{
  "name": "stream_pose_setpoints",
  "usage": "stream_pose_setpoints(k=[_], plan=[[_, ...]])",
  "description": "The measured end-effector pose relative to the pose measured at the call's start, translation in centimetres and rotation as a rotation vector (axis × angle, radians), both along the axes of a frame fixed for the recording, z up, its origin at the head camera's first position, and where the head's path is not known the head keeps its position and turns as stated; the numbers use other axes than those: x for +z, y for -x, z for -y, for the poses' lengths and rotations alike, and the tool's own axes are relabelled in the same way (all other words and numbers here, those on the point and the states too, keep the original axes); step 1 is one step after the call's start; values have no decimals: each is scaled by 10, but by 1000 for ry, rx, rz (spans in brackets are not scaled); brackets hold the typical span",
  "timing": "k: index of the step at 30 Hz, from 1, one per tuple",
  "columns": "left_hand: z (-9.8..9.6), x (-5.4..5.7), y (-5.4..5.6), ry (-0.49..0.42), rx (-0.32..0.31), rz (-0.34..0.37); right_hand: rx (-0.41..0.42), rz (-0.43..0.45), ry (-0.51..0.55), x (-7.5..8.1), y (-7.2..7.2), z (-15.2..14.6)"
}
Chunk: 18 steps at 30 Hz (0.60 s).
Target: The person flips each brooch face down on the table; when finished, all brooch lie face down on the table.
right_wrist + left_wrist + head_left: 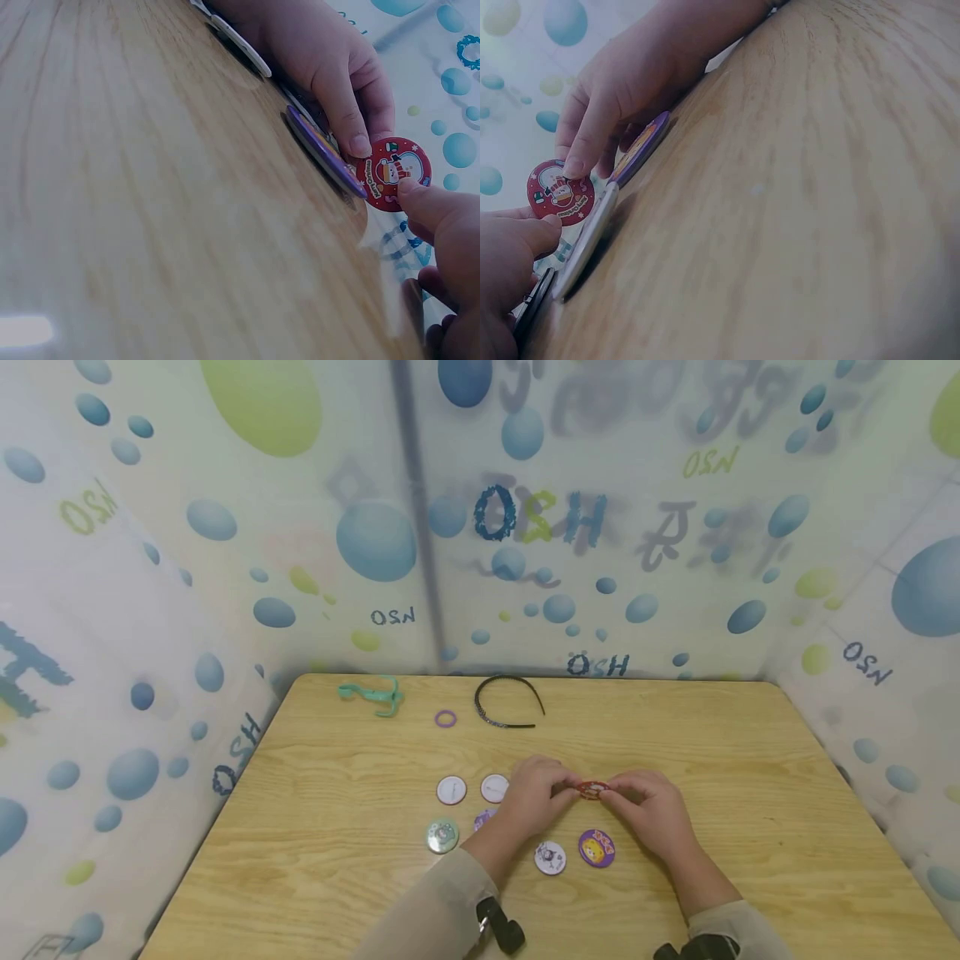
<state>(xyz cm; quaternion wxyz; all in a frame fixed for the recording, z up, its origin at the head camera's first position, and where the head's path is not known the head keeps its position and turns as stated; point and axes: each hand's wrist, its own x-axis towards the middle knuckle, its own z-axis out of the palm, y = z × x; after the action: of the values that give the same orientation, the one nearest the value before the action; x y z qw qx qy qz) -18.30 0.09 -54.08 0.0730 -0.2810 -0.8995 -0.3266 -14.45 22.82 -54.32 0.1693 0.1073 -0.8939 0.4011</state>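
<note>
A round red button badge (593, 790) with a snowman-like picture is pinched between both hands, raised off the table and tipped up. My left hand (537, 795) grips its left edge between thumb and fingers. On the opposite edge, my right hand (654, 811) pinches it the same way. Its printed face shows in the right wrist view, where the red badge (391, 172) overlaps a purple one. Below the hands lie a purple badge with a yellow figure (596, 848) and a white badge (551, 857). Another purple badge (484, 818) is partly hidden by the left hand.
Two badges lie white back up, one left (452, 790) and one beside the left hand (495, 788). A green badge (442, 836) lies nearer. Along the back are a teal clip-like object (375, 695), a purple ring (446, 718) and a black headband (480, 706).
</note>
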Motion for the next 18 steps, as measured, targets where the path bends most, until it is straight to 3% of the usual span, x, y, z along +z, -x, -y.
stream_pose_setpoints(k=[7,18], plan=[[0,0,-1,-1,4,7,-8,13,2,-1,0,0],[-1,3,-3,28,36,89,-15,6,-10,2,-2,2]])
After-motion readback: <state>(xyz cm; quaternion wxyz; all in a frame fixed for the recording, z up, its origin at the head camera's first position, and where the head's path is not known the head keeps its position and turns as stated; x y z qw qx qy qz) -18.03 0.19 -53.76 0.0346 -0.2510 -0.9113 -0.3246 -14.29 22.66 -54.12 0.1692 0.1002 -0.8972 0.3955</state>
